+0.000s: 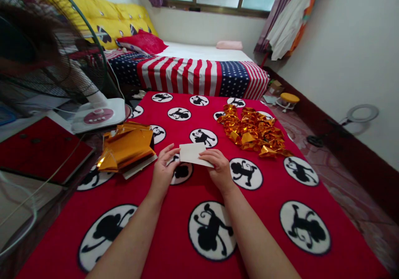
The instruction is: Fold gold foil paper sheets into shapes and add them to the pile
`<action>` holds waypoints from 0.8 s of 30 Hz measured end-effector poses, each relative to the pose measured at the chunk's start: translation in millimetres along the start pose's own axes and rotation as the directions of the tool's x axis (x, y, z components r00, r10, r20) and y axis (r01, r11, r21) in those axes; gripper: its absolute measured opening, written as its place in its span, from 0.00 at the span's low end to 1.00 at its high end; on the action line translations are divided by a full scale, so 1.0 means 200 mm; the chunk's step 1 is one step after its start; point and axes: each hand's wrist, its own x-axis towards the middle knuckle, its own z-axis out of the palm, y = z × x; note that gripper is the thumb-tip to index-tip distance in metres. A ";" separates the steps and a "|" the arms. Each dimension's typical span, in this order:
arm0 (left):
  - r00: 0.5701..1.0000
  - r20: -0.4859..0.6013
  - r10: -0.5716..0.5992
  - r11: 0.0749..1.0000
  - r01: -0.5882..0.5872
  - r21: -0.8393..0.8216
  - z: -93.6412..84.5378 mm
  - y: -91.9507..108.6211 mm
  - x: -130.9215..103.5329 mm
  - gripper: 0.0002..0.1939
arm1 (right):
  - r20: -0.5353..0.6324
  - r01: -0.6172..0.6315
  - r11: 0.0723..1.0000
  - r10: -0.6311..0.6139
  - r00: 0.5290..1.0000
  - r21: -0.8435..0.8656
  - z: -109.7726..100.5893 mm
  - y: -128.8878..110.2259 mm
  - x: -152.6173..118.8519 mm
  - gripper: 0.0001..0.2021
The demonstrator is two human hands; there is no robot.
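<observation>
Between my two hands is a folded piece of paper [190, 152], its pale cream side facing up. My left hand [164, 162] pinches its left edge between thumb and fingers. Around the right end, my right hand [220, 166] has its fingers laid over the top. To the left lies a stack of shiny gold foil paper sheets [127, 146], some with pale undersides showing. A heap of folded gold foil pieces [249, 131] is spread out on the right, beyond my right hand.
A red cloth with monkey prints [174, 196] covers the surface under my hands. At the left stand an electric fan [99, 112] and a red box [40, 148]. Behind is a bed [193, 77]; a yellow stool [288, 99] and ring light [363, 113] are at right.
</observation>
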 end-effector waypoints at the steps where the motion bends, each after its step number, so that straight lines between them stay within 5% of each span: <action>1: 0.995 0.054 0.083 0.991 -0.088 0.098 0.00 0.01 0.00 0.20 | 0.000 -0.009 1.000 0.009 1.000 0.001 0.00 0.00 0.00 0.19; 4: 0.948 0.260 0.184 0.916 -0.261 0.305 0.00 0.03 -0.02 0.26 | 0.030 -0.054 0.998 0.054 0.998 0.013 0.00 0.01 -0.01 0.16; 6: 0.941 0.314 0.126 0.894 -0.245 0.375 0.01 0.03 -0.03 0.24 | 0.070 -0.096 0.995 0.094 0.993 0.024 0.00 0.00 -0.02 0.13; 10: 0.962 0.270 0.028 0.890 -0.147 0.431 0.01 0.00 -0.03 0.14 | 0.150 -0.196 0.980 0.189 0.971 0.033 0.00 -0.01 -0.03 0.07; 15: 0.975 0.220 0.033 0.837 -0.148 0.527 0.01 -0.01 -0.03 0.13 | 0.161 -0.345 0.938 0.339 0.927 0.010 0.01 -0.01 -0.04 0.08; 24: 0.985 0.084 0.148 0.483 -0.146 0.863 0.07 0.04 -0.04 0.09 | -0.095 -0.438 0.870 0.428 0.899 -0.227 0.07 0.01 -0.02 0.07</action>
